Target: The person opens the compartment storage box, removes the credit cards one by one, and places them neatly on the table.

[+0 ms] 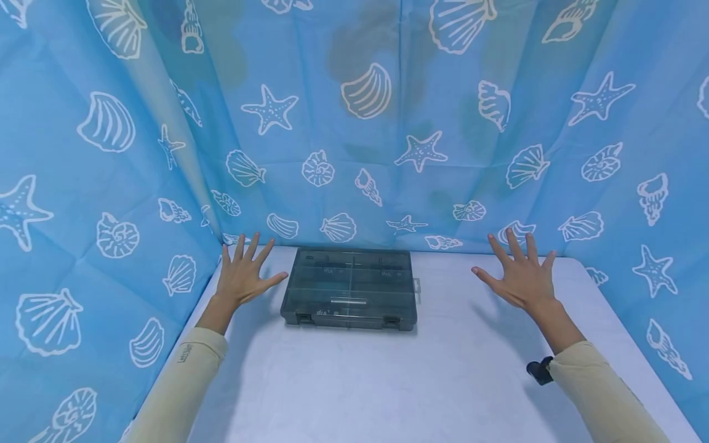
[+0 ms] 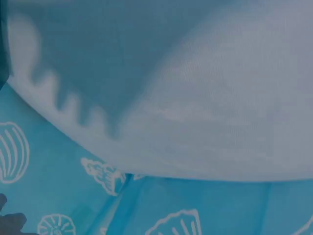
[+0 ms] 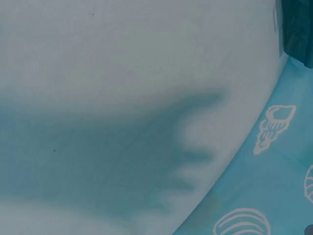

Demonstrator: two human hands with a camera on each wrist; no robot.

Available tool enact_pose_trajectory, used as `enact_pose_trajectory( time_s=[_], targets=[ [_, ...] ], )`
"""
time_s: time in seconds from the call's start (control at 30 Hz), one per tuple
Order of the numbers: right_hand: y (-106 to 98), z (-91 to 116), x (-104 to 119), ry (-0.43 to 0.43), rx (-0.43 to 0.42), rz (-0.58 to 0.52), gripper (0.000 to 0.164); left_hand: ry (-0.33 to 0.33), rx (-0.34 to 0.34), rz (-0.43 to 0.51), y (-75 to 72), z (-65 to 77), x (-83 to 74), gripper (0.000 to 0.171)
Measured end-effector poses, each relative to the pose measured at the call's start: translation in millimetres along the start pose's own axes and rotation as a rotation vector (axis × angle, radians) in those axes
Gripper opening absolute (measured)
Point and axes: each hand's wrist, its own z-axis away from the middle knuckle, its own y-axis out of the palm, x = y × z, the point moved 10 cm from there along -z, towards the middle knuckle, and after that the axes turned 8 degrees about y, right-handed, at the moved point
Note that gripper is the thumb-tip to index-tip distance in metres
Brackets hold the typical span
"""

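A dark, see-through plastic compartment box [image 1: 350, 289] lies flat at the back of the white table, its lid closed and two latches facing the near side. My left hand [image 1: 242, 277] is spread just left of it, thumb tip close to the box's left edge, holding nothing. Well to the right of the box, my right hand [image 1: 523, 277] is also spread, fingers straight and holding nothing. Both hands cast shadows on the table and appear raised above it. In the right wrist view, a corner of the box [image 3: 298, 32] shows at the upper right.
The white table [image 1: 354, 387] has rounded corners at the back. Blue curtains [image 1: 365, 141] with white shell and starfish prints enclose it behind and on both sides. A black strap piece [image 1: 540, 371] sticks out at the right sleeve cuff.
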Motion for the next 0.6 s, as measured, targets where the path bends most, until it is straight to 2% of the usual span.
enact_pose_trajectory(
  time_s=[0.1, 0.2, 0.27, 0.37, 0.43, 0.53, 0.6],
  targets=[
    [-1, 4, 6, 0.032, 0.051, -0.125, 0.09, -0.059, 0.027, 0.091, 4.6, 0.0, 1.0, 0.081],
    [3, 17, 25, 0.066, 0.143, -0.371, 0.079, -0.176, 0.105, 0.298, 17.7, 3.4, 1.3, 0.066],
    [11, 28, 44, 0.089, 0.248, -0.552, 0.071, -0.269, 0.187, 0.461, 30.4, 6.5, -1.4, 0.063],
    [27, 47, 76, 0.111, 0.399, -0.808, 0.061, -0.374, 0.297, 0.692, 50.3, 12.3, -10.4, 0.066],
    [41, 61, 98, 0.141, 0.514, -0.952, 0.058, -0.419, 0.333, 0.812, 61.0, 15.2, -17.0, 0.067],
    [58, 82, 129, 0.177, 0.661, -1.132, 0.055, -0.466, 0.344, 0.92, 72.3, 19.0, -22.8, 0.067],
    [69, 96, 146, 0.202, 0.75, -1.231, 0.053, -0.487, 0.338, 0.939, 77.1, 20.4, -23.7, 0.066]
  ],
)
